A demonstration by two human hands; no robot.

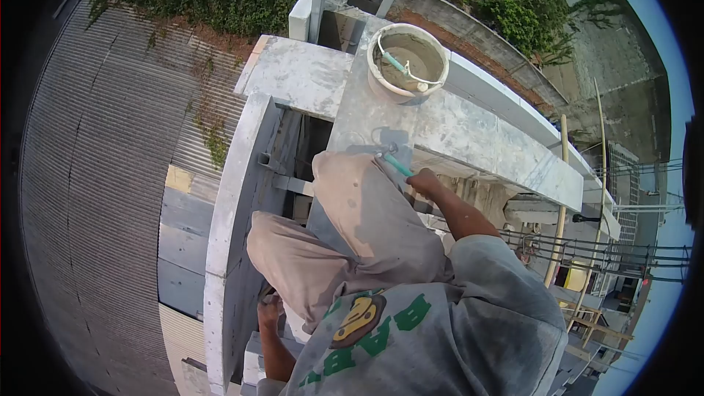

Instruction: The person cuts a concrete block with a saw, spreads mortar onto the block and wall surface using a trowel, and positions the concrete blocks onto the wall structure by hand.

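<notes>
Bucket (pixel 389 92) of grey residue stands upright on the grey beam (pixel 356 114) ahead of the knees, its handle (pixel 394 63) with a green sleeve lying across the open mouth. How much it holds, and whether that is wet or dry, is hard to judge. As far as the work goes, the beams and the curved wall (pixel 227 227) are already standing, and the pale ledge (pixel 499 136) running off to the right has a blotchy, uneven face. It looks to me like an unfinished build: openings between the beams remain uncovered, and nothing shows how much of the present job is complete.

The right hand (pixel 424 182) reaches forward past the right knee, elbow bent and forearm slanting in from the shirt (pixel 506 293). Its grip is closed round the end of the green shaft of a hammer (pixel 398 165), whose head points away from the body, just beside the knee and over the beam; whether the head touches the beam is unclear. The left hand (pixel 270 306) is low by the left thigh, close to the curved wall, with its arm hanging down beside the body. Its fingers are too small and shaded to tell whether they pinch anything.
</notes>
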